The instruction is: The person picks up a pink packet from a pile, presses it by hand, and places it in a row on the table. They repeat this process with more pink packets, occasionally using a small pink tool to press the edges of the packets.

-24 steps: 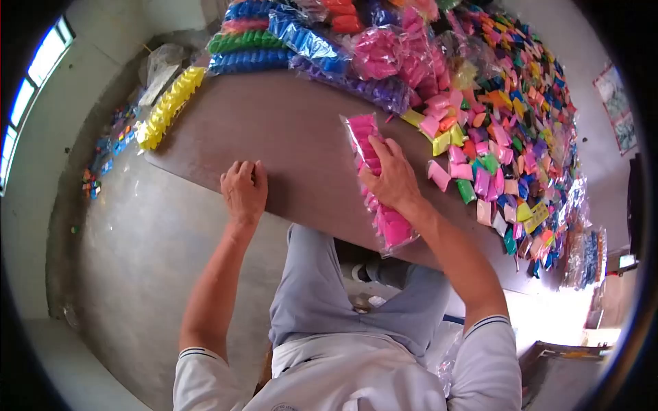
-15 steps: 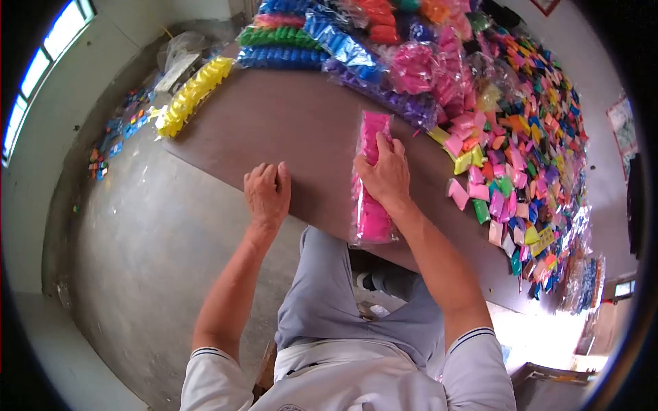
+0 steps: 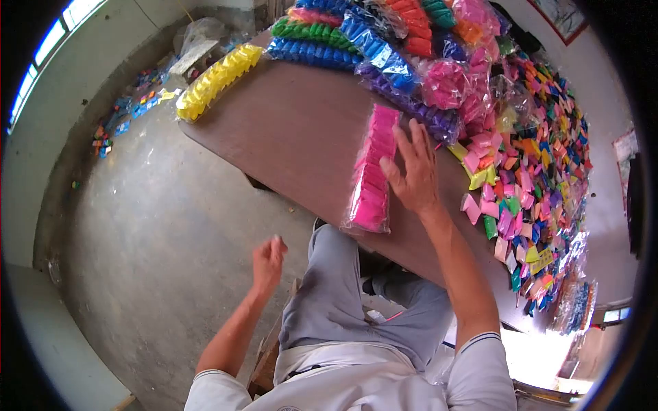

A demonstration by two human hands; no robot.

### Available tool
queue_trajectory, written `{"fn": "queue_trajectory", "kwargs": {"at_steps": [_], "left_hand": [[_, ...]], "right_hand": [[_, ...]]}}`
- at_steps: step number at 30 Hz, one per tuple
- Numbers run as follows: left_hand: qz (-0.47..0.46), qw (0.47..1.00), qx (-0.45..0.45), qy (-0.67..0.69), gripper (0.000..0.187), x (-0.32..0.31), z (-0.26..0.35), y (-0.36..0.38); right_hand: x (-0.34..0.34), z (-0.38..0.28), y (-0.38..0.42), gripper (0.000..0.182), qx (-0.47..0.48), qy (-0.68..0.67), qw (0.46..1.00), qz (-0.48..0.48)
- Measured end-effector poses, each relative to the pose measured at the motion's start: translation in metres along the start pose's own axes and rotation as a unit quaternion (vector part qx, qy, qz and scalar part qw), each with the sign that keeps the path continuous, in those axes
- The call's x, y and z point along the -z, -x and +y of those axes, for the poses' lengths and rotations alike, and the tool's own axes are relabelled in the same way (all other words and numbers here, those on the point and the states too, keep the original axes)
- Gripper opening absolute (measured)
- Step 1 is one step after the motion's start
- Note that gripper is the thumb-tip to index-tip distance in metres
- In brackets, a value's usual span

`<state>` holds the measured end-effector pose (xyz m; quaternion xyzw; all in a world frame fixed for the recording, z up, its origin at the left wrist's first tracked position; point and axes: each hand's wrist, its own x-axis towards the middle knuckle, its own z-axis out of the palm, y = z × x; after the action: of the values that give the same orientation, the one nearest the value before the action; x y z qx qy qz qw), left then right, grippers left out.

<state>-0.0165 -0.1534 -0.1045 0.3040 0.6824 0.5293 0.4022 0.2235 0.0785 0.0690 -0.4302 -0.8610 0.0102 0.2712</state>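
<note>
A clear bag of bright pink packets (image 3: 372,171) lies lengthwise on the brown table (image 3: 295,116). My right hand (image 3: 415,168) is just to the right of it, fingers spread, holding nothing; whether its thumb touches the bag's edge is hard to tell. Off the table's front edge, above the floor, my left hand (image 3: 269,262) is closed with its fingers curled in, and nothing shows in it. A yellow bag of packets (image 3: 218,81) rests at the table's left corner.
Blue (image 3: 312,53), green, purple (image 3: 411,103) and red bags are stacked along the far side. A large heap of small coloured packets (image 3: 528,171) covers the right side. Small items (image 3: 103,144) and a plastic bag lie on the floor at left.
My right hand has let go of the pink bag, opened and moved right. My left hand has moved from the table edge down towards my body. The view has shifted a little.
</note>
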Motion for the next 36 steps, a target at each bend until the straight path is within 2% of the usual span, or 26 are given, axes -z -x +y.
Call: {"fn": "queue_trajectory", "kwargs": {"at_steps": [1, 2, 4, 8, 10, 11, 13, 14, 18, 23, 26, 27, 29, 30, 31, 33, 34, 36], "left_hand": [[-0.019, 1.0, 0.023, -0.007, 0.043, -0.005, -0.015, 0.016], [-0.038, 0.998, 0.046, -0.015, 0.041, -0.013, -0.026, 0.033], [-0.089, 0.994, 0.055, -0.045, 0.039, -0.034, -0.04, 0.06], [-0.042, 0.998, 0.038, -0.01, 0.035, -0.061, -0.029, 0.052], [-0.098, 0.992, 0.019, -0.072, 0.031, -0.067, -0.011, 0.044], [-0.093, 0.993, 0.017, -0.072, 0.031, -0.071, -0.004, 0.041], [-0.104, 0.965, -0.134, -0.202, 0.03, -0.08, 0.005, 0.035], [-0.091, 0.964, -0.158, -0.193, 0.03, -0.086, 0.006, 0.033], [-0.081, 0.95, -0.168, -0.25, 0.03, -0.101, 0.003, 0.025], [-0.092, 0.922, -0.241, -0.29, 0.027, -0.113, -0.007, 0.014], [-0.1, 0.916, -0.247, -0.299, 0.029, -0.112, -0.01, 0.008], [-0.103, 0.916, -0.251, -0.297, 0.03, -0.112, -0.007, 0.005], [-0.104, 0.919, -0.236, -0.298, 0.03, -0.11, -0.001, 0.006], [-0.105, 0.922, -0.222, -0.299, 0.031, -0.108, 0.004, 0.005], [-0.106, 0.921, -0.222, -0.302, 0.031, -0.106, 0.004, 0.005], [-0.115, 0.923, -0.212, -0.301, 0.03, -0.102, 0.002, 0.003], [-0.111, 0.923, -0.208, -0.304, 0.029, -0.1, 0.005, 0.003], [-0.115, 0.922, -0.207, -0.306, 0.028, -0.099, 0.001, 0.002]], "right_hand": [[0.001, -0.002, 0.005, 0.074, 0.081, 0.058, 0.995, -0.018], [-0.008, -0.004, 0.011, 0.074, 0.08, 0.057, 0.995, -0.02], [-0.034, -0.007, 0.018, 0.076, 0.079, -0.041, 0.992, -0.091], [-0.06, -0.031, -0.001, 0.077, 0.063, -0.062, 0.995, -0.048], [-0.074, -0.045, -0.011, 0.074, 0.028, -0.039, 0.999, -0.022], [-0.081, -0.053, -0.017, 0.074, 0.033, -0.042, 0.998, -0.02], [-0.097, -0.072, -0.031, 0.072, -0.002, -0.021, 1.0, 0.005], [-0.106, -0.082, -0.039, 0.069, -0.006, -0.018, 1.0, 0.018], [-0.144, -0.121, -0.075, 0.063, -0.031, -0.022, 0.998, 0.059], [-0.183, -0.155, -0.127, 0.063, -0.04, -0.05, 0.997, 0.051], [-0.199, -0.158, -0.155, 0.063, -0.02, -0.108, 0.994, -0.02], [-0.202, -0.156, -0.163, 0.063, -0.02, -0.109, 0.994, -0.019], [-0.209, -0.15, -0.174, 0.061, 0.016, -0.2, 0.98, -0.012], [-0.205, -0.147, -0.172, 0.059, 0.038, -0.205, 0.978, 0.019], [-0.2, -0.145, -0.164, 0.059, 0.036, -0.206, 0.978, 0.021], [-0.195, -0.142, -0.146, 0.058, 0.075, -0.138, 0.983, 0.092], [-0.199, -0.145, -0.137, 0.058, 0.051, -0.08, 0.994, 0.054], [-0.209, -0.15, -0.141, 0.058, 0.054, -0.096, 0.992, 0.055]]}}
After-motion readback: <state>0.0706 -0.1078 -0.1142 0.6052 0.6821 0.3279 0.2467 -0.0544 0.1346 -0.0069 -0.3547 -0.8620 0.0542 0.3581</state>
